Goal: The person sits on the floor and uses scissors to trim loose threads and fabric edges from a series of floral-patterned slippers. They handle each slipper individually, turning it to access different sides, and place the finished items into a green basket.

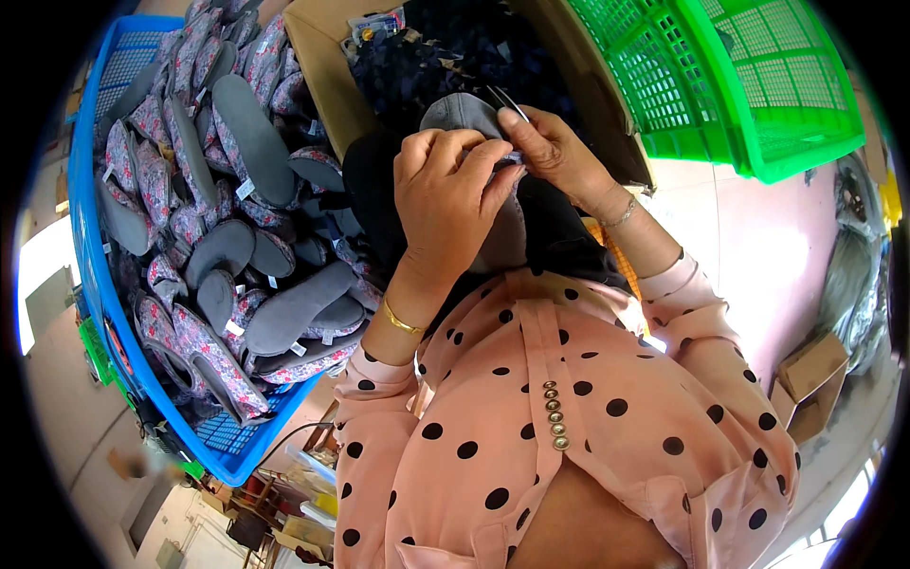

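My left hand (445, 194) is closed on a grey slipper (462, 113) that rests over my lap, its fingers pinching the edge near the middle. The slipper's rounded grey end shows above my fingers and more grey shows below them. My right hand (566, 163) is closed beside it, thumb up, with a small pair of metal snips (505, 98) in its grip. Two thin blades point up and away from the thumb; the rest of the tool is hidden in the palm. The fingertips of both hands meet at the slipper's edge, where a bit of patterned cloth shows.
At left stands a blue plastic basket (87, 204) heaped with floral slippers (251, 142) with grey soles. Ahead is a cardboard box (318, 71) holding dark scraps (455, 62). Green crates (758, 156) stand at far right. A small open carton (813, 370) lies lower right.
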{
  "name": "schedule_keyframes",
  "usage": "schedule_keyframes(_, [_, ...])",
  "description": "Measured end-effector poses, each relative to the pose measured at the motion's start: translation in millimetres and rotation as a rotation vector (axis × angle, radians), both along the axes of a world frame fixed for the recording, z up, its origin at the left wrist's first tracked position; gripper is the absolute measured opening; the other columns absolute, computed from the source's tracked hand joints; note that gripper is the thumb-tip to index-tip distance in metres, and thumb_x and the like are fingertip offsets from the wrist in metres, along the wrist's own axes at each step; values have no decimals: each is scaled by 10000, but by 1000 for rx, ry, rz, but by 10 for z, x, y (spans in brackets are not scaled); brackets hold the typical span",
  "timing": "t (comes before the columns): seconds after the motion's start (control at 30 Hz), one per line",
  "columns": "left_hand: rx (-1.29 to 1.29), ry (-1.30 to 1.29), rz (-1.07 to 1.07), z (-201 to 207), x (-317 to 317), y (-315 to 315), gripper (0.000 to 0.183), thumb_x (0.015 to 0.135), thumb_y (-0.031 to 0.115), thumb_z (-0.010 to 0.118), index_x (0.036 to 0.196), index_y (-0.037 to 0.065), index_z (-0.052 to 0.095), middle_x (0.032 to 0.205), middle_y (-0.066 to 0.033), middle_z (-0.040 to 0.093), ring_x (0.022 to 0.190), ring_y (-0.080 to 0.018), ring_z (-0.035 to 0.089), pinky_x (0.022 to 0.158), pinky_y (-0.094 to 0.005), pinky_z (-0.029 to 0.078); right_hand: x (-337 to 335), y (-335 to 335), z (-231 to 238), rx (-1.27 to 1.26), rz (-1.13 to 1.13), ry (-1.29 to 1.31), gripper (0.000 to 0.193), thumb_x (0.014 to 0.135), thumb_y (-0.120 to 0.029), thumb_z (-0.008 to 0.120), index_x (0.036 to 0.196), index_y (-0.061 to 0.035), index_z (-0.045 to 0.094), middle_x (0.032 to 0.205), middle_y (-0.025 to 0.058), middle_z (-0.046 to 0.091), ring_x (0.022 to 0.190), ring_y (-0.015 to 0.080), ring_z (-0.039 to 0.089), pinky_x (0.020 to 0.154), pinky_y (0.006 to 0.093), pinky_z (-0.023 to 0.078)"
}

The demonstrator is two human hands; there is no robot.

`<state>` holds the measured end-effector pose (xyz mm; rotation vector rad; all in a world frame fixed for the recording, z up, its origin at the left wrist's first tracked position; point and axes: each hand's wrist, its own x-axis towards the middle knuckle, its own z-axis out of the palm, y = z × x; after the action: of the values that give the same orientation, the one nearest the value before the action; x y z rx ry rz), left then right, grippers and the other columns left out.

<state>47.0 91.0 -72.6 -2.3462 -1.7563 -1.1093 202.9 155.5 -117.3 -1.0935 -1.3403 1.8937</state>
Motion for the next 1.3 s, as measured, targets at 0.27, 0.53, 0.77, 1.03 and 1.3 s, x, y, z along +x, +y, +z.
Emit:
schedule_keyframes(0.27, [-39,-143,-44,-48,-32,62,81,721,176,783,770,159,720,821,60,645,868,-203,521,790,-336,404,507,-187,3,406,-89,-252,366,1006,-388,493,1008,-30,568,692,94,571,619,194,552,579,287,438])
schedule_keyframes(0.53, [-277,-222,-134,36,-112,144,104,763,187,772,795,101,723,866,19,685,900,-212,528,836,-347,381,588,-338,167,953,65,-602,395,893,-457,618,857,-74,531,640,71,600,556,262,611,476,343,459])
schedule_keyframes(0.77, [-324,-266,-93,85,-59,147,124,778,190,762,799,76,717,868,2,688,908,-215,532,825,-353,383,513,-288,77,1085,23,-717,401,880,-466,624,761,-97,524,553,65,525,493,247,566,435,349,424])
schedule_keyframes(1.03, [-349,-356,-92,44,-54,148,102,820,150,731,821,51,706,890,-21,694,886,-186,551,806,-320,426,462,-258,22,1053,-13,-682,408,889,-460,619,748,-86,541,567,80,536,497,264,547,442,344,417])
schedule_keyframes(1.3, [-578,-1063,124,4,-263,6,413,997,188,526,1354,1,440,1380,-120,485,1254,-173,458,1042,-304,356,288,-164,-10,300,-145,-4,460,923,-422,643,1042,19,589,711,8,542,640,76,473,580,224,418])
